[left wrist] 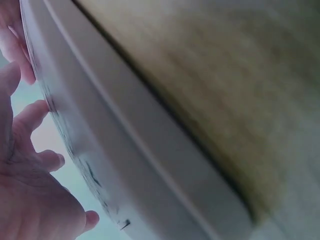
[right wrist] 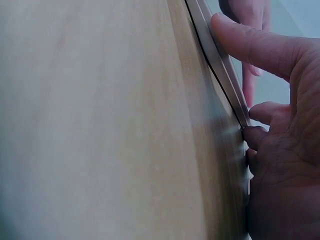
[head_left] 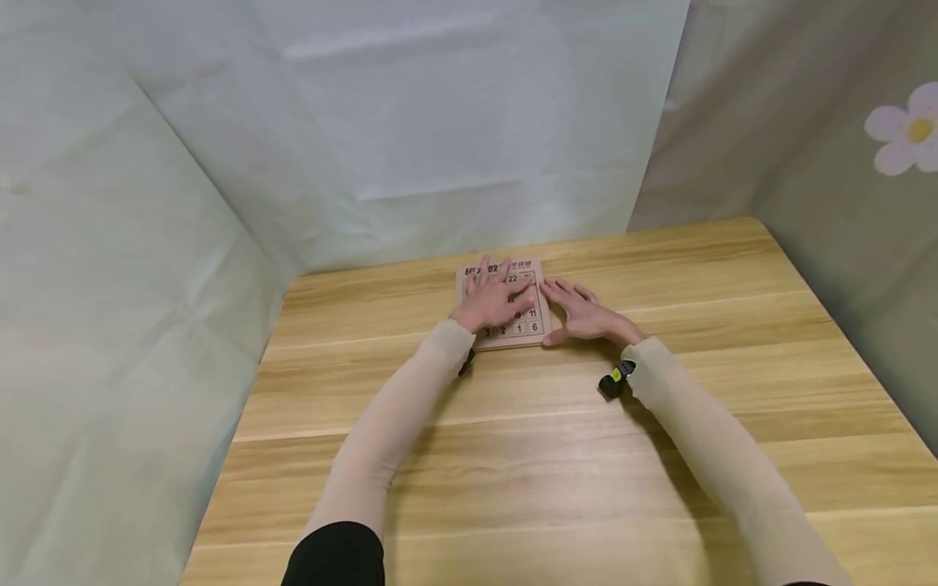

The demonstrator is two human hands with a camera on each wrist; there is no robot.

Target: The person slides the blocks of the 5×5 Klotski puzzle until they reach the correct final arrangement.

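Your sleeved forearms reach from 6 o'clock to the number sliding puzzle (head_left: pixel 504 303) at table (head_left: pixel 733 342) centre. Left hand (head_left: pixel 493 298) lies spread flat on its tiles, pinning it; right hand (head_left: pixel 586 314), fingers extended, braces the 3 o'clock edge.

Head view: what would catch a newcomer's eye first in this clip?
Two hands meet at a small wooden number puzzle board near the far edge of the wooden table. The left hand lies flat on its numbered tiles; the right hand rests against its right edge, thumb at the near corner. A white flower print stands out on the backdrop, upper right.
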